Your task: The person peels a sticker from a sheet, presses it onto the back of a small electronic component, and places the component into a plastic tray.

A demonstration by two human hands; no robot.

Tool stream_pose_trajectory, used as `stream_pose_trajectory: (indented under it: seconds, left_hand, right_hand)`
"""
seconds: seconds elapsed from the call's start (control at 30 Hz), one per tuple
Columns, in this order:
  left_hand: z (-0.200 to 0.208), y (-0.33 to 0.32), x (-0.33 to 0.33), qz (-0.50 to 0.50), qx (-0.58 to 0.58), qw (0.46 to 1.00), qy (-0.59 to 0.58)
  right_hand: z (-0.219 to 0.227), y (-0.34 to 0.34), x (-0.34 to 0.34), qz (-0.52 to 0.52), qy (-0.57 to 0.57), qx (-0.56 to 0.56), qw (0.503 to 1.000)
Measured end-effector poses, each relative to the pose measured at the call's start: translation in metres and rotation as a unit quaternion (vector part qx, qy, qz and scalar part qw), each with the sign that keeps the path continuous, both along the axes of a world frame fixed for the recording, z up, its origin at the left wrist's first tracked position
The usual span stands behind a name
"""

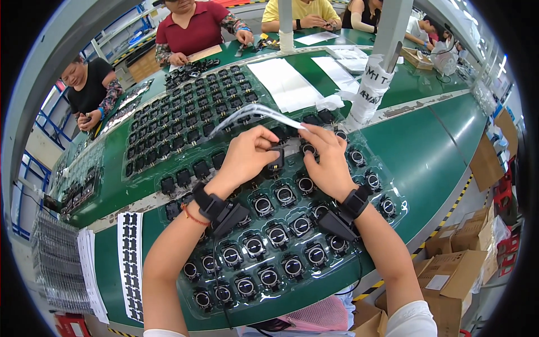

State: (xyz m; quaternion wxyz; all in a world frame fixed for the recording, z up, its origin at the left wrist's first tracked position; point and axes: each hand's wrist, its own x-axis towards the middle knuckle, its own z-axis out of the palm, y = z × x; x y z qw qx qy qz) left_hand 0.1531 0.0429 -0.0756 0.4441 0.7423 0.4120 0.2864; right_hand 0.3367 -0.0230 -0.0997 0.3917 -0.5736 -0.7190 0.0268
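My left hand [245, 157] is closed, its thumb and fingers pinching a small black square part [276, 159]. Just to the right, my right hand [331, 163] pinches one end of a thin, whitish see-through film strip [275, 114]. The strip arches leftward above my left hand. Both hands are over a clear plastic tray [400, 209] holding rows of black parts. Nearer parts show a round ring, such as this black ringed part [285, 194]; those at the tray's far left, like this plain black part [201, 169], show none. My fingers partly cover the parts beneath them.
A second tray of black parts [185, 112] lies beyond mine. White sheets [286, 84] and a wrapped post [370, 90] stand farther right. At left are stacked clear trays [56, 264] and a strip of black pieces [131, 264]. Cardboard boxes [455, 275] stand lower right. Several people work across the table.
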Motion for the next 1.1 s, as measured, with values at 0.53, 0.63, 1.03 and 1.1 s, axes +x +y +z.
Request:
stream_pose_trajectory:
  seconds: [0.53, 0.63, 1.03, 1.1]
  left_hand:
    - [0.001, 0.009, 0.044, -0.031, 0.271, 0.928, 0.256]
    - [0.003, 0.009, 0.043, -0.025, 0.213, 0.963, 0.165]
    - [-0.016, 0.012, 0.026, 0.074, -0.250, 0.889, -0.376]
    - [-0.017, 0.006, 0.028, 0.075, -0.244, 0.904, -0.342]
  right_hand:
    - [-0.005, 0.006, 0.004, -0.097, 0.046, 0.114, 0.988]
    - [-0.004, 0.005, 0.007, -0.084, 0.045, 0.140, 0.986]
    - [0.007, -0.005, 0.005, -0.010, 0.018, 0.157, 0.987]
    - [0.012, -0.005, 0.001, 0.020, 0.049, 0.186, 0.981]
